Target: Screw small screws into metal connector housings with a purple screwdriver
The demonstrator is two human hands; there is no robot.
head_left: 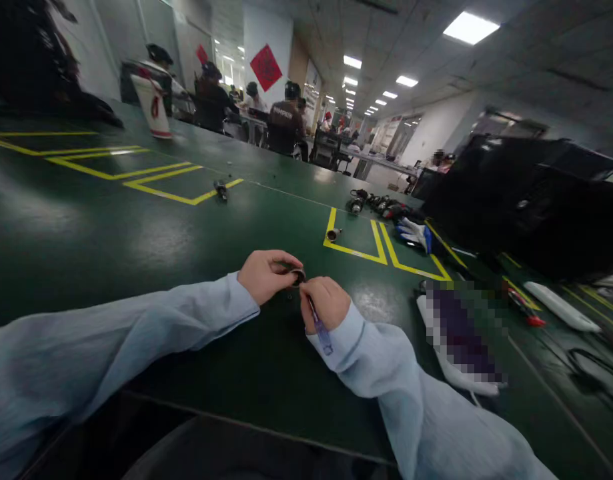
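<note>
Tabletop (276, 373) between edge (256, 425) and left hand (265, 277)

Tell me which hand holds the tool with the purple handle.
The right hand: the purple-handled tool slants back over its cuff. The left hand instead pinches a small round part.

Dark ring-shaped part (299, 275) beside purple-handled tool (323, 335)
</note>
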